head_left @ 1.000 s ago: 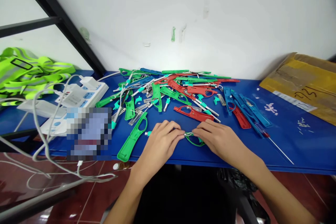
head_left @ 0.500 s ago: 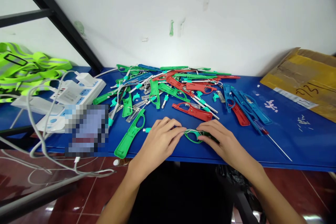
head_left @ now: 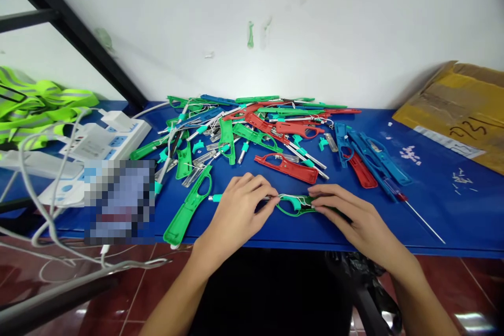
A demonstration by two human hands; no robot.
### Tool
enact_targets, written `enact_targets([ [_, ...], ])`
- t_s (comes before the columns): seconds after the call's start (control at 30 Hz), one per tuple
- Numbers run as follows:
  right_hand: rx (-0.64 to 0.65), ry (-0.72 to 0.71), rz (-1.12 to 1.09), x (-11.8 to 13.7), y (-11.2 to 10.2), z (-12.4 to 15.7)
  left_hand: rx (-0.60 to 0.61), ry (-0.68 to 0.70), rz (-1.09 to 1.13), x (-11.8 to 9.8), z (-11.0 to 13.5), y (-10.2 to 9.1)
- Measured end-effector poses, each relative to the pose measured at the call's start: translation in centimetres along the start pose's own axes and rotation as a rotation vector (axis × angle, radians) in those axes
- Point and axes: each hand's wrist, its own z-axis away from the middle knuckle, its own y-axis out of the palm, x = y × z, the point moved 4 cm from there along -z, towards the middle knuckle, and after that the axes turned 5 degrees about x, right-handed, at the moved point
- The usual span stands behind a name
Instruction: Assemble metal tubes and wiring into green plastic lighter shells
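A green utility lighter shell [head_left: 290, 212] with a teal trigger and white wires lies between my hands near the table's front edge. My left hand [head_left: 248, 202] pinches the lighter's barrel end, and a metal tip with a teal collar [head_left: 214, 198] sticks out to its left. Around the handle end, my right hand [head_left: 348, 207] has its thumb and fingers closed in on the lighter; most of the handle is hidden under them. An empty green half shell [head_left: 185, 215] lies left of my left hand. Just beyond my hands is a red half shell [head_left: 289, 169].
A pile of lighter parts [head_left: 236, 126] spreads along the wall. Blue shells [head_left: 378, 160] and a screwdriver [head_left: 423, 218] lie at right, with a cardboard box [head_left: 449, 110] behind. At left are a power strip [head_left: 136, 142], cables and a blurred flat object [head_left: 124, 199].
My right hand has shifted right along the lighter, uncovering more of the shell and wires near the trigger. My left hand keeps its hold. The view has shifted slightly.
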Motion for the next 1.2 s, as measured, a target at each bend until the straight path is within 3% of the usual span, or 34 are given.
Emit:
enact_targets([
  [0.17,-0.004,0.024,0.004,0.3,0.6,0.1,-0.016,-0.013,0.049,0.0,0.0,0.4],
  [0.5,-0.067,-0.017,0.095,1.2,1.2,0.9,0.049,-0.218,0.130,0.2,-0.9,0.6],
  [0.67,-0.086,-0.011,0.116,1.3,1.3,0.7,0.086,-0.191,0.162,0.0,-1.0,0.2],
  [0.83,-0.082,0.122,0.013,0.5,1.4,0.4,0.089,-0.161,0.117,0.0,-1.0,0.5],
  [0.97,-0.102,0.138,-0.020,0.4,1.5,0.3,0.109,-0.117,0.143,-0.3,-1.1,1.0],
  [1.2,-0.181,0.126,0.042,0.9,1.9,-0.1,0.019,-0.033,0.146,-0.8,-0.7,1.3],
])
